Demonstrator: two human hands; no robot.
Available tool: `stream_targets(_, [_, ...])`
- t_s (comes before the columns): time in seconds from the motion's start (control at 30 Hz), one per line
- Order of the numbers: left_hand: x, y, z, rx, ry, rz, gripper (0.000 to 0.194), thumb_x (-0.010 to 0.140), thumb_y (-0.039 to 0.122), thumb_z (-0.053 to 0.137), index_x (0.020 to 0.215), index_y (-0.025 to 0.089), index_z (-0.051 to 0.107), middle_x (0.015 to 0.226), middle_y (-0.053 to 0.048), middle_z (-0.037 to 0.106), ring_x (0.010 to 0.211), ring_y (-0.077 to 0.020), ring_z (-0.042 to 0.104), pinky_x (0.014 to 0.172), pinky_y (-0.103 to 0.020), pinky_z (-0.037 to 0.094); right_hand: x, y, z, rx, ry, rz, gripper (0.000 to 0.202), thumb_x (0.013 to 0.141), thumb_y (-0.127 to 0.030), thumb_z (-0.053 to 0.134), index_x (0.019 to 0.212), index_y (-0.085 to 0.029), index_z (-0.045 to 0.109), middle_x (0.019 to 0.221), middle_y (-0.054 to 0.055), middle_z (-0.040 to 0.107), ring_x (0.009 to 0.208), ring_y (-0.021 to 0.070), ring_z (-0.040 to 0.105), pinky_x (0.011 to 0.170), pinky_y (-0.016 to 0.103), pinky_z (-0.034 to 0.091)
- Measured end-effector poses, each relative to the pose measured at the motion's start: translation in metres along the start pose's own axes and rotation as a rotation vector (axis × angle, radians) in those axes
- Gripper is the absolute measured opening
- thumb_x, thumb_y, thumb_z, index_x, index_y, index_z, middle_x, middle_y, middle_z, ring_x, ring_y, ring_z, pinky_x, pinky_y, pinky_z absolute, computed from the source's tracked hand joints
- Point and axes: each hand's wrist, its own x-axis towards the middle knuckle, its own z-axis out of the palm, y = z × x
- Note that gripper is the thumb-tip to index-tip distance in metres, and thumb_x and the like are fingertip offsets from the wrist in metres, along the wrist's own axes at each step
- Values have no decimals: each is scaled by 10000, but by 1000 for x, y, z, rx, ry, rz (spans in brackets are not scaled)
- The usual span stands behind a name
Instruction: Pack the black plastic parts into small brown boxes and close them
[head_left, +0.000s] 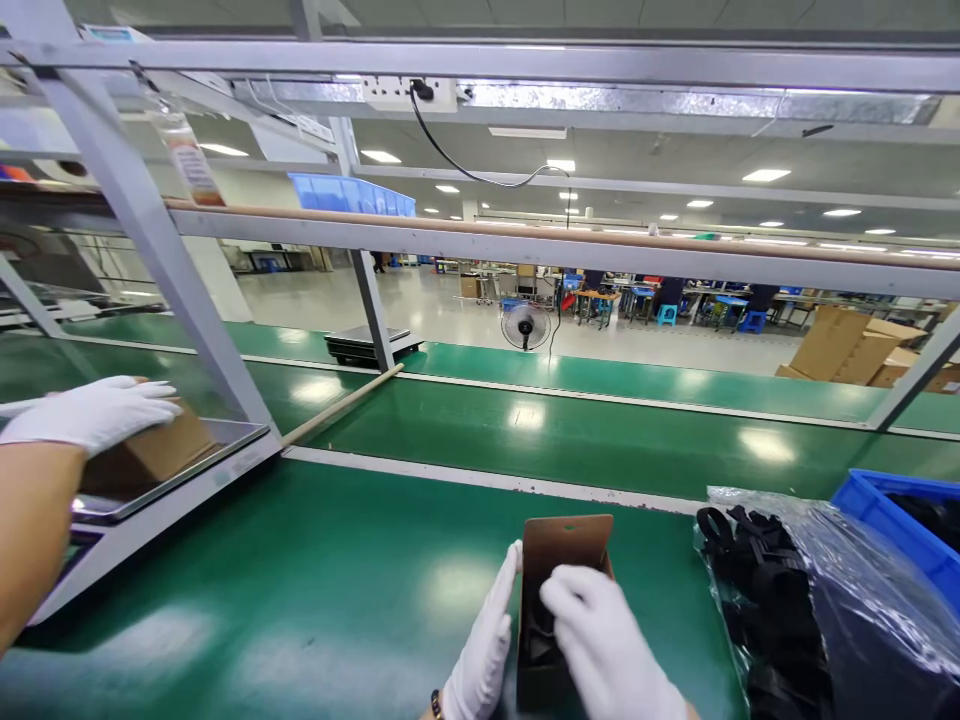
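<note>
An open cardboard box (568,535) stands on the green work surface in front of me, its flap raised at the far side. Dark contents (538,635), black and hard to make out, show inside it. My left hand (484,640), in a white glove, lies flat along the box's left side with fingers stretched out. Over the opening, my right hand (607,645), also gloved, has its fingers curled together and pointing in. What they hold, if anything, is hidden. To the right, black straps (772,600) lie on a clear plastic bag (877,580).
At far left a co-worker's gloved hand (97,412) rests on a cardboard box (169,445) on a metal-edged tray. A blue bin (862,492) with black items stands at right. Grey frame posts (180,260) rise from the bench. A dark scale-like device (367,345) sits further back.
</note>
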Motion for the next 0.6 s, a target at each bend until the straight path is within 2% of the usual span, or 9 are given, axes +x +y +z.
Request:
stream_targets(0.07, [-3,6,5,-8,-14,-85,777,993,654,240,1618,194,185,1709,-81,141,1575,-259,118,1304,-452,120,-21,25,0,94,331,197,360,1017,-220,437,1347,-245,580,1340,122,645,1213,241,648,967,374,583])
stream_targets(0.1, [-4,9,9,26,-23,-150,771,1001,613,281,1626,189,126,1713,-80,117,1575,-249,117,1304,-435,125,-31,36,7,128,400,337,384,1020,-259,490,1400,-262,549,1343,118,654,1196,235,668,912,341,609])
stream_targets(0.17, [-4,12,18,126,-37,-250,846,981,511,426,1627,171,-3,1716,-102,83,1574,-250,132,1301,-419,159,-47,51,27,340,260,461,510,1026,-327,522,1524,-277,425,1309,125,685,1115,238,719,805,327,643])
stream_targets(0.23, [-3,10,24,208,-43,-267,923,939,383,516,1617,165,-70,1714,-130,81,1570,-264,166,1293,-434,214,-57,58,50,516,157,473,653,1026,-367,526,1606,-274,243,1345,144,663,1115,245,722,814,351,652])
stream_targets(0.33, [1,-3,25,305,43,-86,799,929,270,517,1610,212,104,1683,-149,232,1548,-286,256,1278,-528,257,-65,62,66,353,243,395,718,1013,-348,548,1621,-256,178,1426,162,598,1207,247,674,888,356,641])
stream_targets(0.4, [3,-13,19,370,70,190,578,955,284,523,1510,288,364,1555,-122,475,1487,-294,396,1262,-593,270,-67,64,60,189,327,264,604,1015,-369,541,1572,-271,328,1449,139,581,1244,243,651,953,357,619])
stream_targets(0.47, [4,-18,11,441,0,431,486,928,403,637,1392,334,512,1401,-100,617,1437,-326,468,1246,-630,286,-68,68,47,140,311,72,577,982,-545,556,1490,-290,462,1432,103,600,1277,267,626,1059,418,560])
stream_targets(0.53, [6,-15,2,523,-125,523,781,750,605,801,1422,337,507,1435,-132,590,1472,-416,384,1233,-681,260,-68,70,32,84,224,-98,751,900,-747,532,1474,-264,488,1419,105,611,1340,314,567,1150,504,461])
stream_targets(0.6, [6,-6,-4,593,-230,506,1088,612,749,818,1522,323,401,1566,-169,450,1517,-491,209,1216,-733,219,-67,70,19,-33,119,-189,818,925,-754,471,1513,-186,441,1452,149,578,1414,337,482,1180,538,401])
